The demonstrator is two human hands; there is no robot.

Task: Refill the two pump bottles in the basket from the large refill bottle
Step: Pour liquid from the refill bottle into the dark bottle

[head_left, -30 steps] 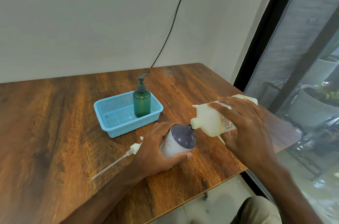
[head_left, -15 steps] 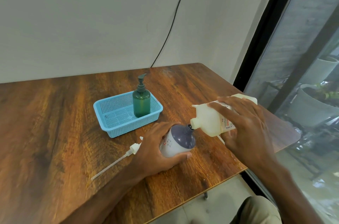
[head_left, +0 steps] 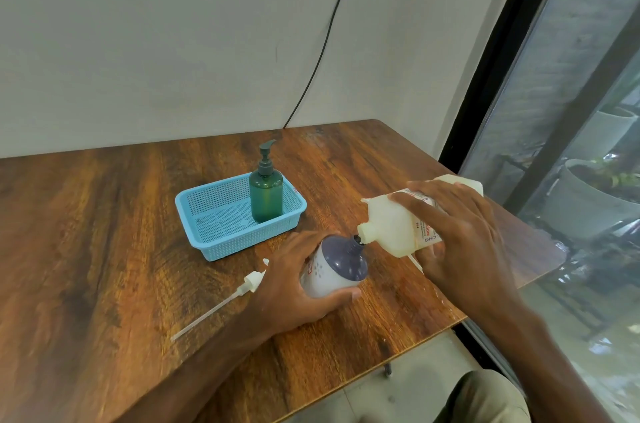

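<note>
My left hand (head_left: pixel 294 287) grips a white bottle with a dark purple shoulder (head_left: pixel 337 266), its pump off, standing on the wooden table (head_left: pixel 104 249). The large cream refill bottle (head_left: pixel 394 225) is tipped sideways in my right hand (head_left: pixel 460 249), and its spout meets the white bottle's open neck. A white pump head with a long dip tube (head_left: pixel 239 291) lies on the table left of my left hand. A green pump bottle (head_left: pixel 266 192) stands upright in the right end of the blue mesh basket (head_left: pixel 214 239).
The table's right and near edges lie close to my hands. A glass door with a black frame (head_left: pixel 485 110) stands to the right. A black cable (head_left: pixel 325 41) hangs down the wall behind the table.
</note>
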